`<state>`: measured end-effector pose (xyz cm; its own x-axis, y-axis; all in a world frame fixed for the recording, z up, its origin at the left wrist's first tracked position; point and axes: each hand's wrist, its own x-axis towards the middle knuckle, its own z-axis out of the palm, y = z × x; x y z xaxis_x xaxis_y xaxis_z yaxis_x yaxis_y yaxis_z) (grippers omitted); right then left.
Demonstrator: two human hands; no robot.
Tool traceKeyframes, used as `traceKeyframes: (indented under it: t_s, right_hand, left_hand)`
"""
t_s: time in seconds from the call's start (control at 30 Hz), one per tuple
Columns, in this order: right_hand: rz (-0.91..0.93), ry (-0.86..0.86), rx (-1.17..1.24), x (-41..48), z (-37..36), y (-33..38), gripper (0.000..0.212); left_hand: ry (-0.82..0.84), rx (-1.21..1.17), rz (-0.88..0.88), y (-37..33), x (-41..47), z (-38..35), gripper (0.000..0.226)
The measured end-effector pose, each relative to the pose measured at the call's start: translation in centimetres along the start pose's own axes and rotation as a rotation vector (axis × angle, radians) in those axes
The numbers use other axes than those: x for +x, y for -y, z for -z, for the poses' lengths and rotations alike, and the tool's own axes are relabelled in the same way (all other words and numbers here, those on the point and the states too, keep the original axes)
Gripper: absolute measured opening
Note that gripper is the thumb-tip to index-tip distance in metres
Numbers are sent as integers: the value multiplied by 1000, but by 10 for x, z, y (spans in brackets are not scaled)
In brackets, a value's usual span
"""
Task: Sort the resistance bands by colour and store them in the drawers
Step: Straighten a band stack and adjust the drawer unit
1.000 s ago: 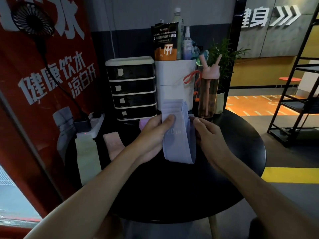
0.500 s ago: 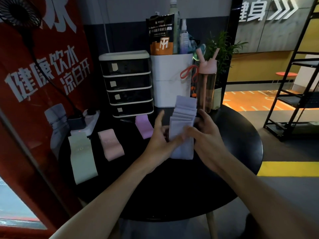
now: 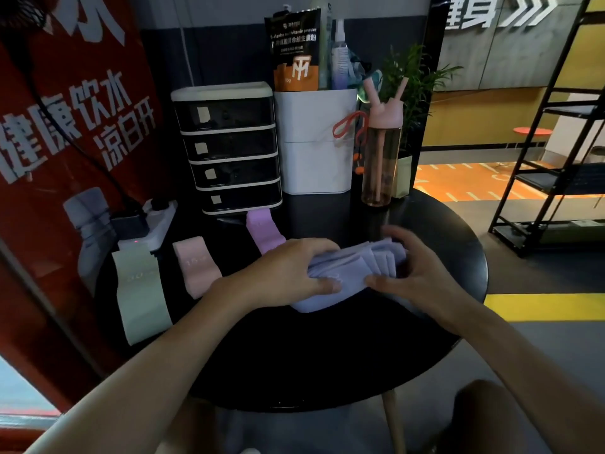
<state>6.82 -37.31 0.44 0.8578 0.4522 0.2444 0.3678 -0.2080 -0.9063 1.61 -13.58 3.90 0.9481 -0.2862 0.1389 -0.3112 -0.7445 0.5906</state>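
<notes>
- A person is gathering a folded stack of periwinkle bands [image 3: 350, 273] over the middle of a round black surface [image 3: 327, 362], both forearms reaching in from the near edge.
- Sorting is looking well advanced. A green band [image 3: 140, 290], a pink band [image 3: 196, 270] and a purple band [image 3: 263, 231] are lying apart from one another on the left of the surface, each colour in its own spot.
- Storing is apparently not yet begun. The four-drawer unit [image 3: 229, 149] at the back is showing every drawer pushed in, and its dark fronts are hiding whatever may be inside.
- The left hand [image 3: 288, 273] is lying palm-down across the stack's left end. Its grip is clenched on the bands, with the thumb [image 3: 324, 285] pressing the near face and the fingers curling over the far side.
- The right hand [image 3: 422, 273] is mirroring it, grasping the fanned right end with its thumb [image 3: 376, 281] on top. Its fingers are blurring above the layered edges.
- The stack is sitting low, its lower fold seeming to rest on the surface, near the purple band and well short of the drawers.
- Four colours are waiting to go in.
</notes>
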Motion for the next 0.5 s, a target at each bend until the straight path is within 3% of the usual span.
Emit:
traceKeyframes:
  t_s: [0.1,0.17,0.37,0.5]
  right_hand:
    - [44,39,-215,-7,-2,-13,62]
    - [43,56,-249,-9,-3,-19,58]
    - [18,139,-205,-4,-9,-24,99]
    - [-12,147,-172,-1,-10,-22,101]
  left_hand:
    - [26,162,-12,-1,0,-10,44]
    - [39,273,-30,-2,-1,-13,48]
    - [68,392,-10,-3,-6,-10,66]
    - [98,388,28,-4,-11,-9,92]
